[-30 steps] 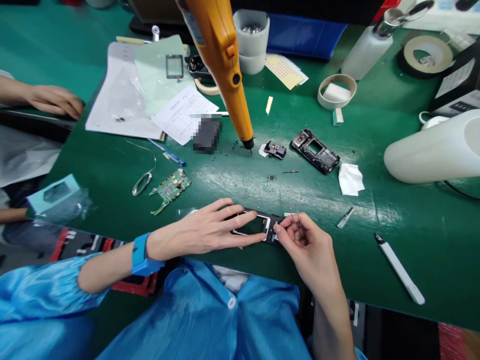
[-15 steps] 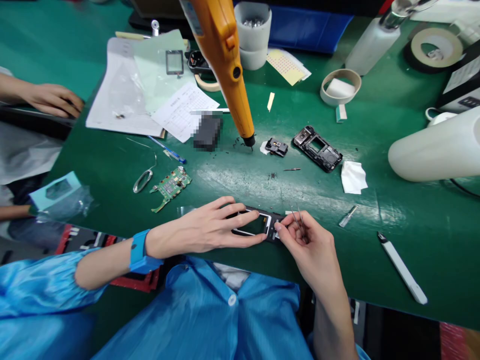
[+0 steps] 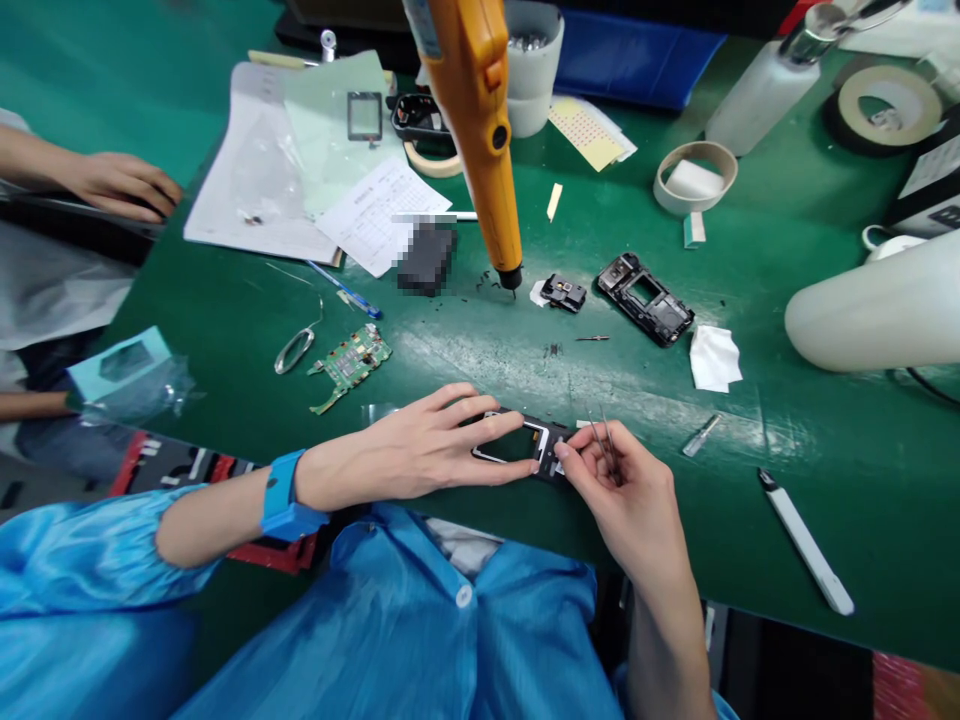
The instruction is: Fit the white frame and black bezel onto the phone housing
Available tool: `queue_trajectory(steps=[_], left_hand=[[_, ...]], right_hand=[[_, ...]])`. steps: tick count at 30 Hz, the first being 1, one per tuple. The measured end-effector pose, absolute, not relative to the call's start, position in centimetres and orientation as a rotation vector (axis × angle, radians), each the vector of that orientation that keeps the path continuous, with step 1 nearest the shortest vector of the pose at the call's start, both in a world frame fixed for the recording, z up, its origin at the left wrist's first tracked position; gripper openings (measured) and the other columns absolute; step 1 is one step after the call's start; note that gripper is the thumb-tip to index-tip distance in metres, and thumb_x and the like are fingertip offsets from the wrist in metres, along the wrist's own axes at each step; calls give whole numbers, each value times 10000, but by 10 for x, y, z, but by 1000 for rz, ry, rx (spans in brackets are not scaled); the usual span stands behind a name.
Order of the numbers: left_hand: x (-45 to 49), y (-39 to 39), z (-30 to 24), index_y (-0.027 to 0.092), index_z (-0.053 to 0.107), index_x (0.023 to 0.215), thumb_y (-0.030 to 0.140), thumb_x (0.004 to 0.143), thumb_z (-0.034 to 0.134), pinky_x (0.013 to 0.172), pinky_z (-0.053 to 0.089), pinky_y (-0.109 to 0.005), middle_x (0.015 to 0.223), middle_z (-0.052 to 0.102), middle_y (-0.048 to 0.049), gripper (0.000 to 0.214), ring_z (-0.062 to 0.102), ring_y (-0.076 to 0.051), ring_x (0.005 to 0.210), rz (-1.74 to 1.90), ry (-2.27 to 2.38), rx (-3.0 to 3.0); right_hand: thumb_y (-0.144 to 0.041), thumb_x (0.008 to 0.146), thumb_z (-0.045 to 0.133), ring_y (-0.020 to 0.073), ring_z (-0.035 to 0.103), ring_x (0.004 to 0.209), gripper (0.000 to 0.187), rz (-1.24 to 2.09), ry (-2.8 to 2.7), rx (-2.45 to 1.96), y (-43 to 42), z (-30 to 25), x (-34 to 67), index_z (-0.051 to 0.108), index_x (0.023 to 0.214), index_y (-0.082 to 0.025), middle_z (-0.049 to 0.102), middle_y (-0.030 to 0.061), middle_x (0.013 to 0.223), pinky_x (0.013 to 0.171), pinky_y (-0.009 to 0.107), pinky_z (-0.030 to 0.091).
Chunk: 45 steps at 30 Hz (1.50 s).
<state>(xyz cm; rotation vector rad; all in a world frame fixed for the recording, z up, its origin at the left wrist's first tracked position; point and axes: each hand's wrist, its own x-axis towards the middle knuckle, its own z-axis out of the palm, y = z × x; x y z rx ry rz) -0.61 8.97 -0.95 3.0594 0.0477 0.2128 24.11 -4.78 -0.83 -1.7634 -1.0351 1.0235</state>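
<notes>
A flat black plastic frame [image 3: 553,447] with white-edged window lies under the left hand's [image 3: 427,445] spread grip; at its three o'clock, the right hand [image 3: 630,482] holds slim metal tweezers [image 3: 596,428]. Likely light, stiff, crackable: best held by its long edges.

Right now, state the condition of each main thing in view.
Dark frame: lying flat, partly covered
Tweezers: held, tips apart
Left hand: spread over dark frame
Right hand: closed around tweezers
Circuit board: bare, unheld
Black housing: open, inside up
Orange screwdriver: tilted, tip down
</notes>
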Motion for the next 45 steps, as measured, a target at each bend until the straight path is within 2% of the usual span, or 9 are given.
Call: queue_trajectory(steps=[8,14,20,24,26,29,32,36,45], left_hand=[[0,88,-7,345,549,1667,238,1103,684,1191,458,-425,1544,644,-132,589,568,-293,1379,198,162,3069],[-2,86,-6,342,566,1641,69,1037,645,1196,472,-447,1545,640,-141,668,572,-299,1388,202,137,3030],[-6,76,-11,288,671,1503,38,1059,631,1174,512,-435,1510,664,-149,511,587,-281,1362,410,131,2871],[-11,76,-13,222,614,1541,248,1136,646,1185,521,-487,1565,625,-206,407,592,-322,1399,422,321,2718],[-13,79,-15,162,544,1594,399,1158,628,1201,505,-517,1598,605,-244,503,584,-354,1437,389,406,2641],[-16,85,-18,157,480,1632,464,1186,562,1215,475,-504,1562,662,-223,548,617,-337,1440,370,441,2536],[-17,89,-19,183,471,1640,464,1198,532,1191,461,-473,1520,710,-194,527,661,-312,1407,395,415,2473],[-16,94,-18,207,452,1681,433,1198,537,1148,456,-462,1517,713,-184,540,672,-319,1352,364,410,2434],[-12,104,-14,190,350,1736,309,1175,564,1137,444,-445,1476,692,-181,613,620,-334,1323,233,414,2466]], right_hand=[[-398,940,754,105,453,557,195,1009,-1031,-1730,-48,-9,241,675,853,-242,523,-70,656,519,231,381],[-412,949,764,105,451,557,207,997,-1063,-1746,-50,-9,242,686,860,-241,535,-67,665,512,232,377],[-430,1040,733,105,466,538,240,997,-1318,-1754,-50,-2,252,697,892,-245,513,-73,659,498,233,376],[-400,1141,669,122,601,646,226,826,-1677,-1686,-48,5,263,722,986,-244,633,-28,791,590,242,459],[-337,1185,592,133,663,729,230,704,-1826,-1622,-46,7,266,724,1024,-239,675,3,880,663,253,494],[-284,1188,589,150,686,784,160,539,-2010,-1535,-42,9,268,713,1099,-235,702,13,929,727,297,475],[-302,1183,626,153,684,779,90,444,-2149,-1465,-34,8,267,670,1153,-229,734,-10,924,830,361,402],[-252,1195,595,156,705,845,122,468,-2237,-1370,-18,10,262,615,1075,-235,775,-19,985,961,400,332],[-286,1218,515,205,675,901,185,363,-2431,-1274,14,7,249,592,1059,-229,762,22,1026,946,400,318]])
